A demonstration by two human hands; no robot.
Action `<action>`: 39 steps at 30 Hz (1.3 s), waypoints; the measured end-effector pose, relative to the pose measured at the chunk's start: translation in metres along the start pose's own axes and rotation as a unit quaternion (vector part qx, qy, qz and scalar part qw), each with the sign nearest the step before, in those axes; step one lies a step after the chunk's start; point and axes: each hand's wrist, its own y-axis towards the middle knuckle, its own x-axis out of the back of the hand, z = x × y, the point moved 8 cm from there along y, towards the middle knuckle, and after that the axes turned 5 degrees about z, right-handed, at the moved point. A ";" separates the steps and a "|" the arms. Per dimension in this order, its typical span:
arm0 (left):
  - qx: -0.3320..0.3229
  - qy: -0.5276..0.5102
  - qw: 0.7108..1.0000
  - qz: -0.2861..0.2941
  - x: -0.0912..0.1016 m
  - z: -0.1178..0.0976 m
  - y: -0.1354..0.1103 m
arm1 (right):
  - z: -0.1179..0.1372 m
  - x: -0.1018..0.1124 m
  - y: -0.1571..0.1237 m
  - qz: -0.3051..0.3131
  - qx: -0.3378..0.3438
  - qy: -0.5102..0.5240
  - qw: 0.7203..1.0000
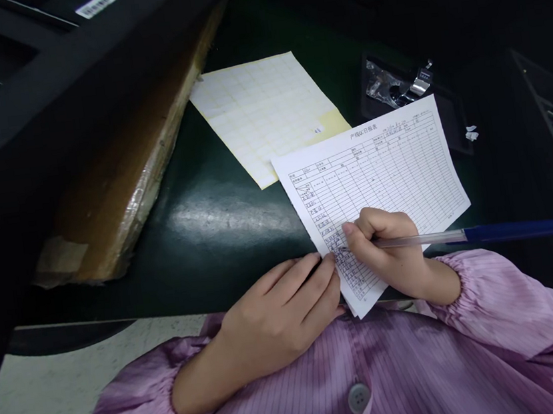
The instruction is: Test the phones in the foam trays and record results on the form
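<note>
A white printed form with a ruled table [392,166] lies on the dark green mat [208,222] at my front. My right hand [387,247] is closed round a clear pen with a blue cap [461,235], its tip touching the form's left column. My left hand [283,307] lies flat with its fingers stretched out, fingertips pressing the form's left edge. Both wrists wear purple striped sleeves.
A yellowish sheet of small labels [265,111] lies beyond the form, partly under it. A long cardboard-edged panel [140,163] runs diagonally at the left. A black tray with a shiny plastic bag and metal clip [400,87] sits at the back right. Dark racks stand at the far right.
</note>
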 end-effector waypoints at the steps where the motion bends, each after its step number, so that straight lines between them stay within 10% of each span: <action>1: 0.000 -0.002 1.000 -0.001 0.000 0.000 0.000 | 0.000 0.000 0.000 0.000 0.003 0.001 1.000; 39: -0.011 -0.002 1.000 0.017 -0.002 -0.001 -0.001 | -0.001 0.008 0.001 -0.030 -0.004 0.007 1.000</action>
